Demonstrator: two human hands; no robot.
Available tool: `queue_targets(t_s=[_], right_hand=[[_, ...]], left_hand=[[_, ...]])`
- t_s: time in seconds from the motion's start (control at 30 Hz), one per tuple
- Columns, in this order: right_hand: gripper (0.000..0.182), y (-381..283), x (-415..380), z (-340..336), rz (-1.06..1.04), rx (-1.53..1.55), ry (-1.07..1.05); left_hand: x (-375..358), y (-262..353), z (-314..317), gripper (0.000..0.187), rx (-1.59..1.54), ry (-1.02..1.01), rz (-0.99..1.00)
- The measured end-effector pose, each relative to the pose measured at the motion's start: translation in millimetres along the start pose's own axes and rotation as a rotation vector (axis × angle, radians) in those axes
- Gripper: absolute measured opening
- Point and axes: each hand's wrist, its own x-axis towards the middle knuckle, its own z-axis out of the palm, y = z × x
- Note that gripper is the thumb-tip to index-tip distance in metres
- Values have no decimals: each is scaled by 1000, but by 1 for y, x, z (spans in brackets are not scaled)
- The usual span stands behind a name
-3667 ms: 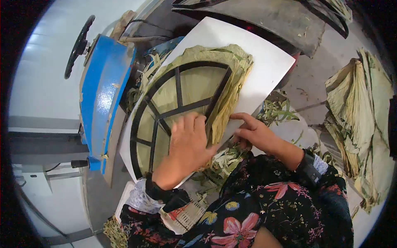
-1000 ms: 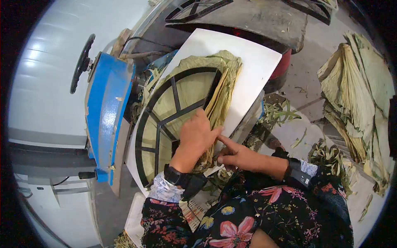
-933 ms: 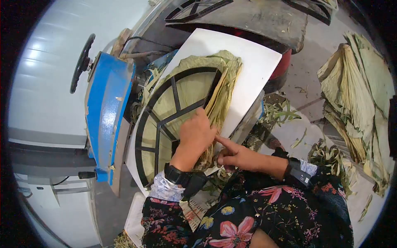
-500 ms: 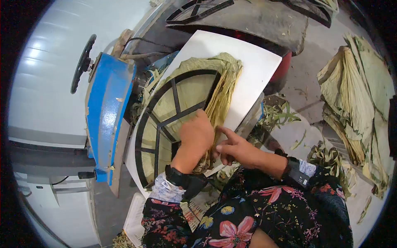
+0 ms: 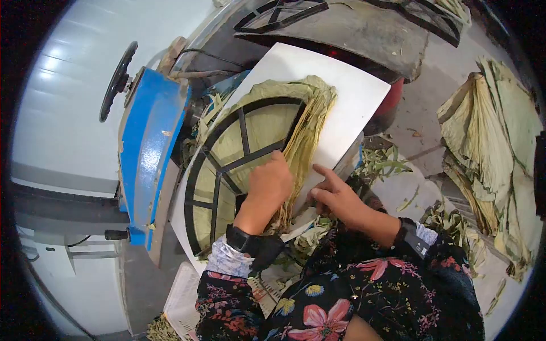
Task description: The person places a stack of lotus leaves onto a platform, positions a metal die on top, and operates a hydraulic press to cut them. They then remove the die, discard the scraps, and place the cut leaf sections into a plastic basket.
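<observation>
A black fan-shaped metal cutting frame (image 5: 228,165) with crossbars lies on a stack of dried, pale green leaves (image 5: 273,122), probably lotus leaves. The folded, yellowish side of the stack (image 5: 313,125) sticks out past the frame's right edge. Beneath them is a tilted white board (image 5: 347,91). My left hand (image 5: 272,181) is closed at the frame's inner bars, its fingers partly hidden under the knuckles. Just right of the stack, above the board's near edge, my right hand (image 5: 336,196) has its index finger stretched out and the others loosely bent, holding nothing.
A blue machine part (image 5: 152,153) with a black handwheel (image 5: 118,81) stands left of the board. More leaves (image 5: 483,136) are piled at right. Leaf scraps (image 5: 381,159) lie by the board, and another black frame (image 5: 278,14) rests on a grey surface behind.
My right hand has moved right, away from the folded leaf edge, with its index finger still extended. My left hand stays on the frame. The view has shifted slightly.
</observation>
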Motion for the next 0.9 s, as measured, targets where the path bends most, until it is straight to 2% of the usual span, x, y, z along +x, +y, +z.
queue_targets(t_s=[0.07,0.13,0.2,0.33,0.4,0.5,0.53,0.6,0.67,0.73,0.8,0.87,0.9], right_hand=[[64,5,6,0,37,82,-56],[65,7,10,5,71,166,-118],[65,7,11,10,-5,92,-184],[66,-1,16,7,6,47,-251],[65,3,23,1,-59,-100,-257],[61,2,23,-4,-53,-272,-300],[61,1,20,-5,-53,-275,-304],[55,1,10,-6,101,-221,-313],[50,4,5,-14,94,-225,-328],[45,5,5,-20,30,-385,-362],[38,2,3,-22,51,-468,-391],[35,0,1,-23,-227,-681,-433],[34,-14,-2,-18,-239,-761,-456]], left_hand=[[0,1,-5,20,5,-18,20],[0,2,-8,25,-66,-25,-11],[-5,5,-13,28,-58,-29,21],[-14,7,-23,35,-93,-7,114],[-13,10,-22,34,-102,-24,72],[-11,5,-12,31,-113,-8,40],[-10,3,-9,30,-119,33,50],[-9,0,-12,28,-134,13,37],[-6,2,-13,27,-153,1,19],[-2,2,-11,34,-131,-143,-71],[-3,9,-14,35,-129,-152,-121],[-3,12,-18,36,-132,-158,-183],[-4,9,-18,41,-166,-174,-135]])
